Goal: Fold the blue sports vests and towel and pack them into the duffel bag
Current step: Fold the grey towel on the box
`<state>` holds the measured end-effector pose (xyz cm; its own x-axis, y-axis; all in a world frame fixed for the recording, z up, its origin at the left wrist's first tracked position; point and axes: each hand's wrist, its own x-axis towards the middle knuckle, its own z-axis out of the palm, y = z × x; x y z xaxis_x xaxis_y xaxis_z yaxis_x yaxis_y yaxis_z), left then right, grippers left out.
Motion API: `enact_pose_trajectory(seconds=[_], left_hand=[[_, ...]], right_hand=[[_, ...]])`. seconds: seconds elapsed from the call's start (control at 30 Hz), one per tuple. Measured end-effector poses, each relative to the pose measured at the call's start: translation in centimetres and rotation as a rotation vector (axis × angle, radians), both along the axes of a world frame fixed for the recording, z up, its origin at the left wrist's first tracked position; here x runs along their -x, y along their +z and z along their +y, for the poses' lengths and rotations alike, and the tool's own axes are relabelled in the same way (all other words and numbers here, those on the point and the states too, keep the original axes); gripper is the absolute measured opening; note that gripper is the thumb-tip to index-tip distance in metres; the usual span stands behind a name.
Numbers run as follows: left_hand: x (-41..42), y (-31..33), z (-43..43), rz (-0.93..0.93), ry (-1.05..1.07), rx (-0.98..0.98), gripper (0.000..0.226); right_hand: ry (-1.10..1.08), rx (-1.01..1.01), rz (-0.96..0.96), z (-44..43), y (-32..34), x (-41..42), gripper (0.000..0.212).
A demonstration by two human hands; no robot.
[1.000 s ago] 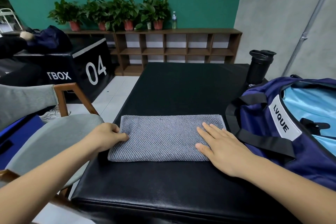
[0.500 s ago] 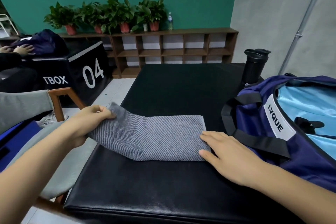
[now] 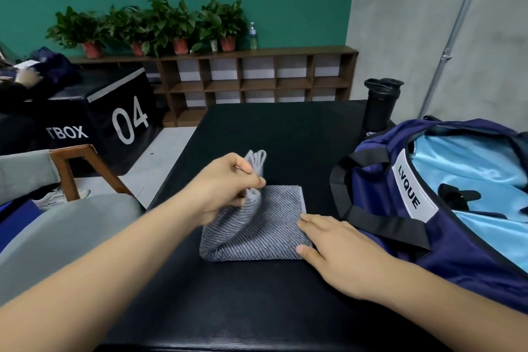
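On black padded counter (image 3: 257,308): open navy fabric duffel bag (image 3: 463,251) at right, grey striped towel (image 3: 265,237) just left of it, long axis left-right. left hand (image 3: 225,186) fingers pinch the raised left end over the towel's middle. right hand (image 3: 340,248), fingers flat, pins the right end and is nearer the bag. Fold should land rightward.

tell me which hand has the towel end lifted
The left hand: it grips the raised end of the towel, while the right hand lies flat on the other end.
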<state>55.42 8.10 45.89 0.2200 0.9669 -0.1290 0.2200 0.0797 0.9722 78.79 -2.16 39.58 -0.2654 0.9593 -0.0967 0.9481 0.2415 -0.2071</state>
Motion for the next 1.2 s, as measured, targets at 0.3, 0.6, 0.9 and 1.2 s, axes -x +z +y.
enact_pose_trajectory(seconds=[0.3,0.6,0.9,1.2], left_hand=[[-6.1,-4.4,-1.2,0.186,-0.080,-0.076,0.043],[-5.5,-4.4,-1.8,0.097,-0.206,-0.005,0.029],[2.1,-2.7,0.9,0.277,0.004,-0.233,0.015],[5.1,-5.7,2.0,0.696,0.096,0.003,0.063]], right_hand=[[0.027,-0.009,-0.037,0.5,-0.6,-0.3,0.062],[-0.098,-0.015,-0.116,1.0,0.9,-0.8,0.033],[0.026,-0.255,0.131,0.8,1.4,0.4,0.033],[0.151,-0.217,0.125,0.6,0.2,1.8,0.045]])
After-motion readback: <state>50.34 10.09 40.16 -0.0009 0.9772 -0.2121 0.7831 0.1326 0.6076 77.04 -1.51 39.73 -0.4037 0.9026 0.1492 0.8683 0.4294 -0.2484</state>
